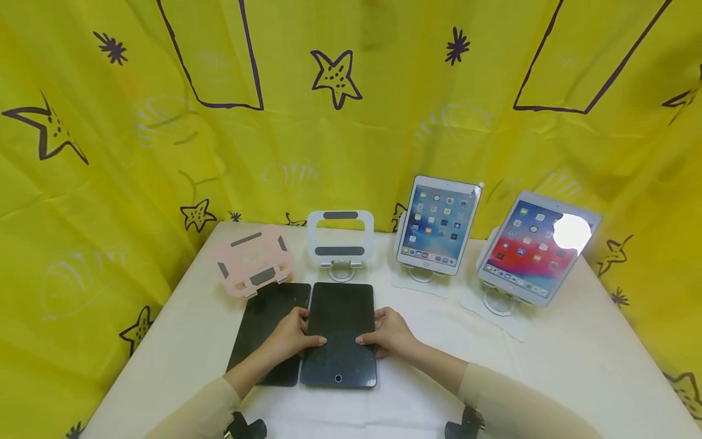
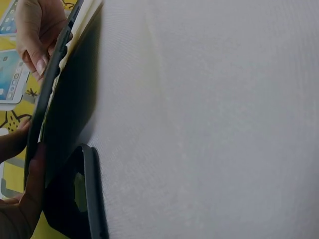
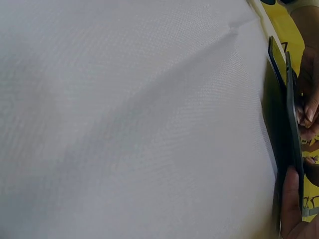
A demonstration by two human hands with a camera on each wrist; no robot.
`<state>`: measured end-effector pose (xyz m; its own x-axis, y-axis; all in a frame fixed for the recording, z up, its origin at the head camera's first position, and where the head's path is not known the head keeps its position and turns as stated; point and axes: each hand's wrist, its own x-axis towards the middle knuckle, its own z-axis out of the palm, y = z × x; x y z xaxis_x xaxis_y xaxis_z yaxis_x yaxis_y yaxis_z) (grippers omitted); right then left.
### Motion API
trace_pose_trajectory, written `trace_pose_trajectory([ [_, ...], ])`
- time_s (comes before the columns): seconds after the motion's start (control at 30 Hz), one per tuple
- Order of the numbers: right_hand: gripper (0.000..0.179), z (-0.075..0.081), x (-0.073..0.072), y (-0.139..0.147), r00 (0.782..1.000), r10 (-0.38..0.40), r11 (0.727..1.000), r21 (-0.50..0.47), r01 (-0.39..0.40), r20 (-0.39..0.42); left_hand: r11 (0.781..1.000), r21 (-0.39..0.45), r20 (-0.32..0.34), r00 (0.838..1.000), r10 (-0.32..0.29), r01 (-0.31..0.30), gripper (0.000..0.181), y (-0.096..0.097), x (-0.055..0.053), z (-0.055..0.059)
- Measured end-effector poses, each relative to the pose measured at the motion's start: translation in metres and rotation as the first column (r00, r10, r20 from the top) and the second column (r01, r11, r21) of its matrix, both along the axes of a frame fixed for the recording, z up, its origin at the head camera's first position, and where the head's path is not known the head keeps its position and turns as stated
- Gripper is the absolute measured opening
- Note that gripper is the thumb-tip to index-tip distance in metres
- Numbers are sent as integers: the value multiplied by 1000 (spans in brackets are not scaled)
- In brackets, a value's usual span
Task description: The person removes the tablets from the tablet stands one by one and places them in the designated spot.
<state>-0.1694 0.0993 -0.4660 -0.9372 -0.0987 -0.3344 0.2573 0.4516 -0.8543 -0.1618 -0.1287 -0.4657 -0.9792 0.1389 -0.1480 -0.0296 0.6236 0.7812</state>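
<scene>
A dark-screened tablet (image 1: 340,332) lies near the front of the white table (image 1: 548,366). My left hand (image 1: 293,335) grips its left edge with the thumb on the glass. At the opposite edge my right hand (image 1: 386,334) holds it the same way. In the left wrist view the tablet's edge (image 2: 50,99) stands a little off the cloth, with my left hand (image 2: 20,209) below it and my right hand (image 2: 35,30) above. The right wrist view shows the same thin edge (image 3: 291,124) and my right thumb (image 3: 291,199) on it. A second dark tablet (image 1: 265,323) lies flat just to the left, partly under my left hand.
Behind the dark tablets stand an empty pink stand (image 1: 253,259) and an empty white stand (image 1: 340,238). To the right, two lit tablets (image 1: 439,222) (image 1: 534,247) sit upright on stands. A yellow star-patterned curtain (image 1: 109,152) surrounds the table.
</scene>
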Motion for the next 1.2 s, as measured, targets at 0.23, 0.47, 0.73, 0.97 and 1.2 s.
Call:
trace_pose_trajectory([
  [0.23,69,0,0,0,1000,-7,1000,6,7,-2,999,35,57,998,4,-6,54,-5,0,5],
  [0.47,64,0,5,2,998,28,996,-87,-34,-65,991,133,76,996,-41,31,35,-11,-7,13],
  [0.73,64,10,9,8,976,151,982,137,-130,-155,989,148,33,999,-31,26,44,2,-9,20],
  [0.97,65,23,8,20,971,111,973,224,-63,-211,990,131,-27,999,-43,46,52,26,-14,19],
  [1.2,62,24,6,37,976,-26,992,114,51,-215,976,217,-80,997,-11,28,66,42,-17,20],
])
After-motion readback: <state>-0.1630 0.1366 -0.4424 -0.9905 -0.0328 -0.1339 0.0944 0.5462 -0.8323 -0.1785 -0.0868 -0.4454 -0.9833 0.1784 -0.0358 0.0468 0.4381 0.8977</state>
